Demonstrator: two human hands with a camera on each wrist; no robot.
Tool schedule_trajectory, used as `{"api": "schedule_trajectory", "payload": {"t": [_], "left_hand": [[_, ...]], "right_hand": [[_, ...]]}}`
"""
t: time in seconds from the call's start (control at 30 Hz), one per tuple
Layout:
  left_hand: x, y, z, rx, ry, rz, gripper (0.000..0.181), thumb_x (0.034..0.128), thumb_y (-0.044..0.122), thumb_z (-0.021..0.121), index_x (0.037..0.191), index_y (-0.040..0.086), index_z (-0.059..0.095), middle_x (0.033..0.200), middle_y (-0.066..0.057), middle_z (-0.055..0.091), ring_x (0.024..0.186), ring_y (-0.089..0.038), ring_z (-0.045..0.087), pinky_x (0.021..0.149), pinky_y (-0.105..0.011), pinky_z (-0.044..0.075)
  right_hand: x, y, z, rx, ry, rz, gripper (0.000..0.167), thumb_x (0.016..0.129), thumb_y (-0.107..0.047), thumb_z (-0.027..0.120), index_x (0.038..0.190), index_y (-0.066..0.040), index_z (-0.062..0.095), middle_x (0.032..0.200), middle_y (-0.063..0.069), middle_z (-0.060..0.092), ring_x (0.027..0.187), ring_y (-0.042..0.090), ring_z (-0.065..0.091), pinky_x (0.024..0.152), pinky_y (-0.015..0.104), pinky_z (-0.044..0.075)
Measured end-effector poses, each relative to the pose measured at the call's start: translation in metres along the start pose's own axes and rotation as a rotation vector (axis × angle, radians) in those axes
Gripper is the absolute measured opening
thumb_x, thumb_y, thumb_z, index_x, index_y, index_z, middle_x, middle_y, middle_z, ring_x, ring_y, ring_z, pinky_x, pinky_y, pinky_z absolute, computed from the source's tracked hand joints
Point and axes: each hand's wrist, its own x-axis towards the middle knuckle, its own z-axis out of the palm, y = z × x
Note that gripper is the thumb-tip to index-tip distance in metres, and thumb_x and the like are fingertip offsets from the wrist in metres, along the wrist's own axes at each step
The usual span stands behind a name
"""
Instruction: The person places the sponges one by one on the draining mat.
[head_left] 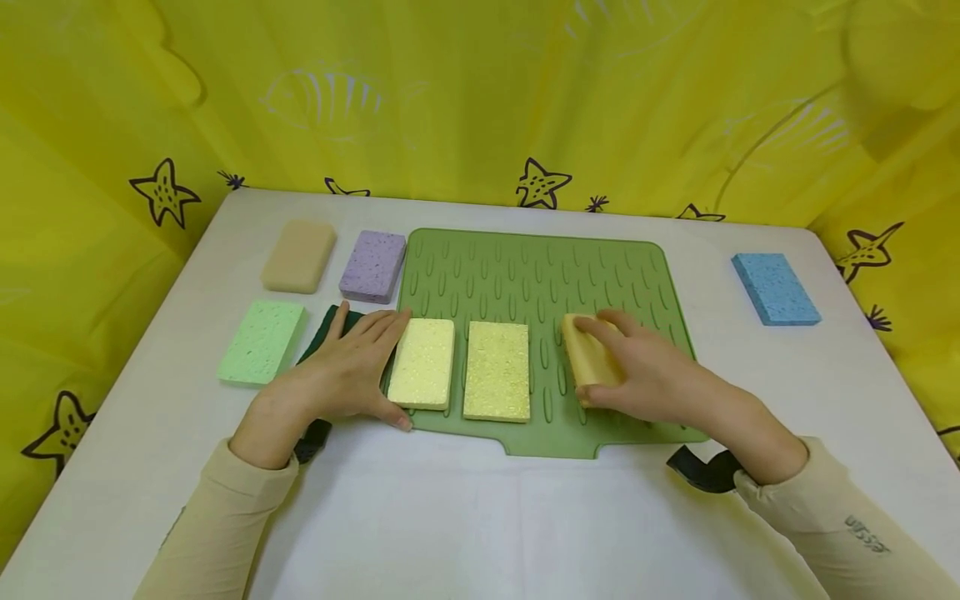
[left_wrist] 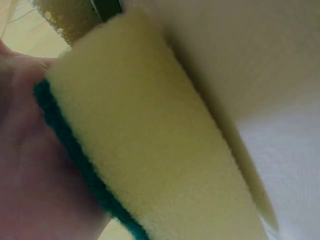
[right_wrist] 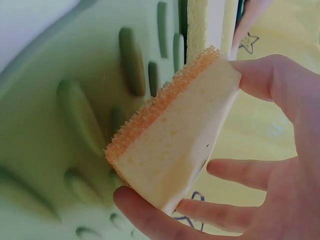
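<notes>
My left hand (head_left: 337, 367) arches over a scrub sponge (left_wrist: 150, 125) with a dark green scouring layer and yellow foam. Fingers and thumb straddle it, and their tips reach the left edge of a pale yellow sponge (head_left: 422, 364) on the green mat (head_left: 525, 275). Most of the scrub sponge is hidden under the palm in the head view. My right hand (head_left: 645, 367) grips a cream sponge (right_wrist: 170, 135) with a rough orange face, thumb at one end and fingers at the other. It is over the mat's right side. A speckled yellow sponge (head_left: 497, 371) lies between the hands.
Left of the mat lie a beige sponge (head_left: 298, 257), a purple sponge (head_left: 373, 267) and a light green sponge (head_left: 262, 343). A blue sponge (head_left: 776, 289) lies on the white table (head_left: 450, 533) at far right. A yellow patterned curtain (head_left: 480, 100) surrounds the back and sides.
</notes>
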Motion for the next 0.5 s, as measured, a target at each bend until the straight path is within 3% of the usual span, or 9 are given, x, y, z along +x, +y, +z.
{"api": "schedule_trajectory", "payload": {"t": [0.23,0.5], "left_hand": [[0.000,0.000,0.000,-0.009,-0.002,-0.003,0.142,0.0567,0.069,0.084,0.159,0.004,0.009,0.162,-0.014,0.026,0.152,-0.032,0.020,0.119,-0.067,-0.006],[0.001,0.001,0.000,0.006,-0.001,-0.003,0.142,0.0565,0.070,0.083,0.159,0.004,0.010,0.162,-0.015,0.027,0.151,-0.033,0.022,0.119,-0.067,-0.006]], "right_hand": [[0.003,-0.011,0.007,0.020,-0.011,0.015,0.084,0.081,-0.041,0.074,0.152,-0.015,0.037,0.150,0.026,0.035,0.080,0.023,0.056,0.057,0.027,0.044],[0.005,-0.019,0.013,0.036,-0.020,0.038,0.085,0.081,-0.040,0.074,0.151,-0.010,0.038,0.150,0.032,0.033,0.087,0.027,0.056,0.060,0.028,0.048]]}}
